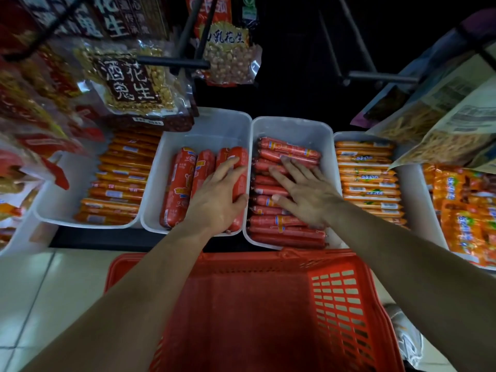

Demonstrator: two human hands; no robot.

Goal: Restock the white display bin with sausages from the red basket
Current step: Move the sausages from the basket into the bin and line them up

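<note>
Two white display bins stand side by side on the shelf. The left bin (pixel 204 124) holds several thick red sausages (pixel 178 189) lying lengthwise. My left hand (pixel 217 194) rests on the rightmost thick sausage, thumb curled round its side. The right bin (pixel 295 127) is stacked with thin red sausages (pixel 287 234) lying crosswise. My right hand (pixel 303 189) lies flat on that stack with fingers spread. The red basket (pixel 341 304) sits below on the floor, and its visible inside shows no sausages.
More white bins with orange sausages (pixel 118 183) stand at left and right (pixel 365 173). Bags of peanuts (pixel 134 81) hang on black pegs above the bins. Snack bags (pixel 440 122) hang at upper right. Pale floor tiles (pixel 53 291) lie left of the basket.
</note>
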